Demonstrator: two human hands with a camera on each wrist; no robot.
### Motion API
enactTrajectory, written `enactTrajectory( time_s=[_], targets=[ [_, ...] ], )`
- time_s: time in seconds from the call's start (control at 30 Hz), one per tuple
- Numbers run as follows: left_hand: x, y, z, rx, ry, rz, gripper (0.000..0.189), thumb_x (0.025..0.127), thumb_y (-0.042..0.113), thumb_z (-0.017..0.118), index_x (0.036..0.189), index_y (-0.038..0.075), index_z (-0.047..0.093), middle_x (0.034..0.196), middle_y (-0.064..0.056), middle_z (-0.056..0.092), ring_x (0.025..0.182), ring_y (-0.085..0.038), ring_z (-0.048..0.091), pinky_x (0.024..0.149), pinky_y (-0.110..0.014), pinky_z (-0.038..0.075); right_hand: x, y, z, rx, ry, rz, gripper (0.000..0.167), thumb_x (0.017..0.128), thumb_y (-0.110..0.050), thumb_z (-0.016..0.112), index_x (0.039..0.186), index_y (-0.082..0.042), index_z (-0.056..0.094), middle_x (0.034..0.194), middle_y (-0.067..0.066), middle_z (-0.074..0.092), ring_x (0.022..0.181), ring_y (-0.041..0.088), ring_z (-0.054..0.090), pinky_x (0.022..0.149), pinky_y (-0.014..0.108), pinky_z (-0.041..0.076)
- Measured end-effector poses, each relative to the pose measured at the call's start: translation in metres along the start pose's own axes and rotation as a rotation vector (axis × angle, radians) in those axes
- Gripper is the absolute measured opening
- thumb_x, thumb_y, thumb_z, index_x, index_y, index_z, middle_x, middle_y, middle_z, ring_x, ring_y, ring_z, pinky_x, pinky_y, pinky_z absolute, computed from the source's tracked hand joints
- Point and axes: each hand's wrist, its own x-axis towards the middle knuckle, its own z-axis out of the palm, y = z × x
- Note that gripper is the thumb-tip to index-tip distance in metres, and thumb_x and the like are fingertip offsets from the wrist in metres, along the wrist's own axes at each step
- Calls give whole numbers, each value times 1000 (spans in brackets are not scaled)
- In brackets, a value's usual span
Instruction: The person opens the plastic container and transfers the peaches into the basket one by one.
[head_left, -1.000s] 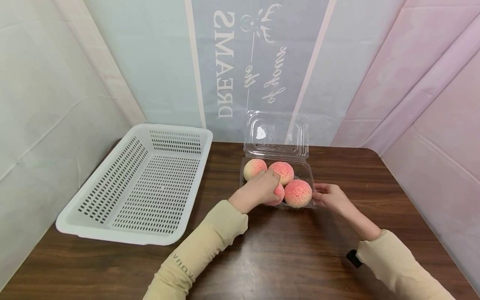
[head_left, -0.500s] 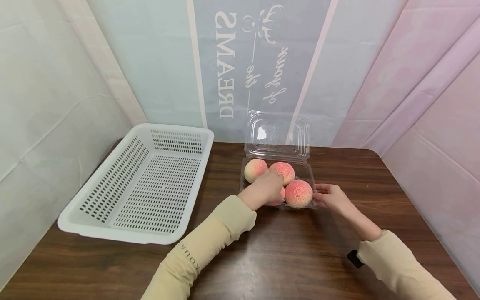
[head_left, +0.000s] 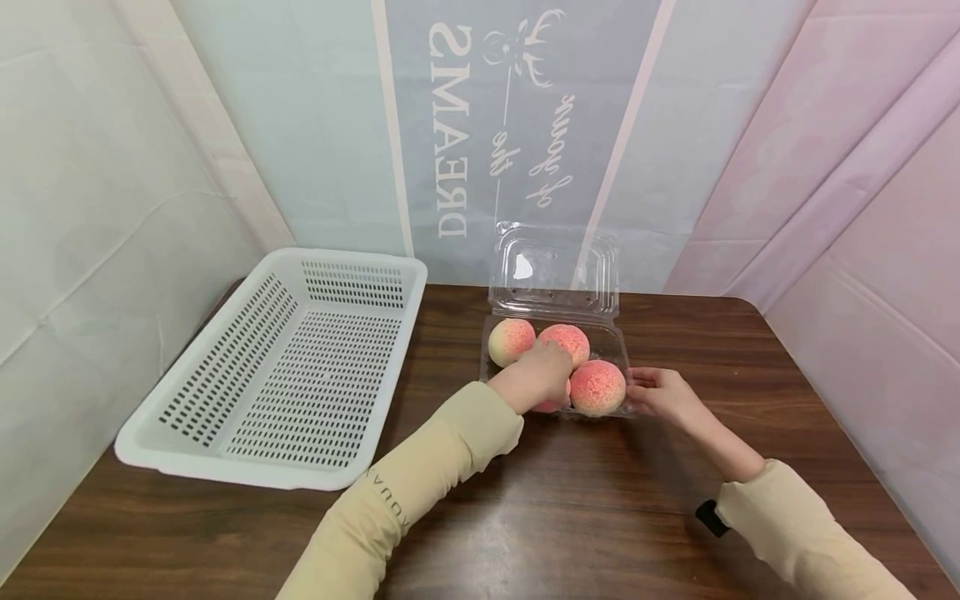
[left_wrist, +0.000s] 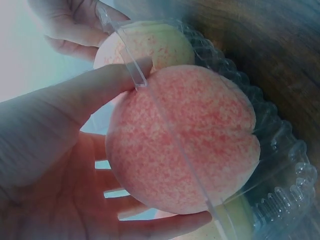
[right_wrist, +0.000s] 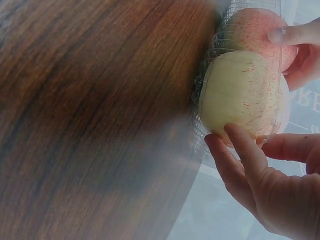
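Note:
An open clear plastic clamshell container [head_left: 553, 271] stands at the back of the table with several pink-and-cream peaches in it. My left hand [head_left: 542, 373] is over the front-left peach [left_wrist: 185, 140], its thumb and fingers spread round the sides. From the head that peach is mostly hidden under the hand. Around it sit a back-left peach [head_left: 510, 342], a back-right peach [head_left: 568, 338] and a front-right peach [head_left: 597, 387]. My right hand [head_left: 667, 397] pinches the container's right edge, its fingertips close beside the front-right peach in the right wrist view.
A white perforated plastic basket [head_left: 411, 333] with nothing in it stands on the left of the dark wooden table [head_left: 570, 517]. Printed cloth [head_left: 675, 167] hangs right behind the container, and pale sheets border both sides.
My left hand has shifted a little to the right, covering more of the front-left peach. The right hand, the container and the basket have stayed put.

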Motion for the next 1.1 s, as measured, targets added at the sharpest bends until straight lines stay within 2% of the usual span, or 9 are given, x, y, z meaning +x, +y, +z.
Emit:
enactTrajectory(
  time_s=[0.1, 0.23, 0.3, 0.47, 0.53, 0.63, 0.87, 1.1],
  targets=[
    [2, 0, -1, -9, -20, 4, 42, 74, 31, 72, 110, 13, 61, 116, -5, 55, 106, -16, 47, 83, -29, 44, 0, 0, 0, 6, -1, 4, 46, 92, -5, 47, 125, 23, 33, 114, 37, 49, 85, 13, 60, 67, 23, 52],
    [6, 0, -1, -37, -32, 6, 45, 71, 31, 75, 111, 16, 61, 122, -5, 53, 112, -16, 46, 89, -26, 41, -1, 0, 0, 7, -1, 4, 46, 92, -5, 47, 125, 23, 33, 115, 38, 48, 86, 14, 61, 67, 23, 52],
    [7, -1, 0, -47, -32, 13, 41, 70, 30, 76, 107, 16, 62, 119, -4, 55, 109, -15, 47, 87, -24, 41, -1, 0, 0, 0, 0, 1, 47, 92, -6, 47, 125, 23, 33, 115, 38, 49, 85, 14, 61, 67, 23, 52],
    [8, -4, 0, -94, -8, 13, 20, 66, 23, 76, 77, 15, 61, 87, 2, 57, 79, -13, 47, 63, -22, 43, -1, 0, 0, 0, -2, 6, 47, 92, -7, 47, 125, 23, 33, 116, 37, 49, 85, 13, 61, 67, 22, 52],
    [7, -5, 0, -123, 1, 7, 20, 65, 20, 76, 69, 15, 57, 78, 2, 53, 72, -13, 43, 55, -22, 41, -1, 0, 1, 12, -9, 15, 48, 92, -7, 47, 126, 23, 31, 118, 38, 47, 85, 12, 61, 68, 23, 52],
    [5, -7, -1, -145, 12, 8, 24, 64, 20, 77, 62, 16, 54, 71, 4, 48, 68, -13, 40, 52, -22, 39, -1, -2, 2, 34, -19, 31, 48, 93, -7, 46, 128, 23, 29, 121, 39, 44, 87, 12, 61, 70, 23, 52],
    [6, -11, -3, -154, 14, 37, 32, 65, 24, 77, 58, 17, 46, 63, 4, 41, 64, -12, 37, 51, -22, 36, -1, -1, 2, 34, -20, 29, 48, 93, -6, 45, 127, 24, 28, 119, 39, 44, 87, 13, 61, 71, 26, 52],
    [7, -15, -7, -154, 35, 101, 33, 66, 23, 73, 59, 16, 41, 58, 5, 31, 57, -10, 30, 49, -21, 30, 0, 0, 1, 54, -18, 35, 49, 93, -6, 46, 128, 23, 28, 121, 39, 43, 86, 10, 60, 71, 24, 52]
  ],
)
